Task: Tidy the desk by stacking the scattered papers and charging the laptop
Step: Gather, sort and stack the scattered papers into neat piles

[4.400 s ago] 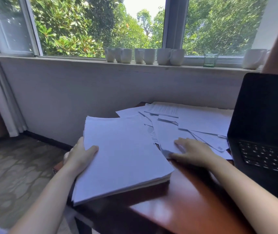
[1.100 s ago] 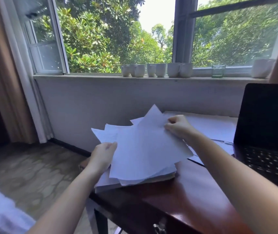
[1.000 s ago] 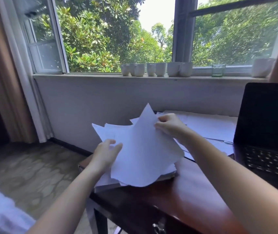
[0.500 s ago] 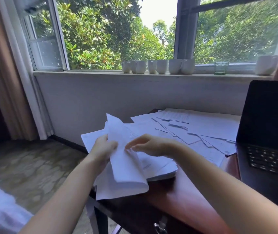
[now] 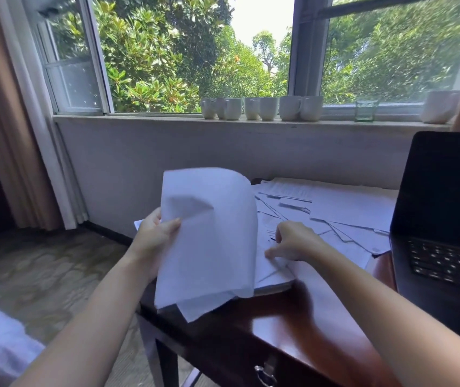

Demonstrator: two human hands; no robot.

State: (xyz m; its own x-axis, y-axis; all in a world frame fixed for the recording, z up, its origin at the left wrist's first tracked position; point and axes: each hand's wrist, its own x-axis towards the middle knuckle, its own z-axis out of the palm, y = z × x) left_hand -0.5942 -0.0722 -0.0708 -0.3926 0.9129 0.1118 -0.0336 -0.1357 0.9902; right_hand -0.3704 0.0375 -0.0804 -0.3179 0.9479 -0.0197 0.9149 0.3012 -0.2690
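I'm in the stacking step. My left hand [image 5: 156, 236] grips the lifted sheets [image 5: 209, 233], thumb in front and fingers behind, so they stand curled above the desk's [image 5: 293, 325] near-left corner. My right hand [image 5: 295, 241] rests with bent fingers on the stack [image 5: 273, 277] there; whether it pinches a sheet or only presses, I cannot tell. Next I judge the lifted sheets must be laid flat and squared. The scattered papers [image 5: 348, 208] along the far edge wait, as does the laptop [image 5: 443, 196] at the right edge.

Sheet [image 5: 209, 233] now upright in left hand [image 5: 154, 236]
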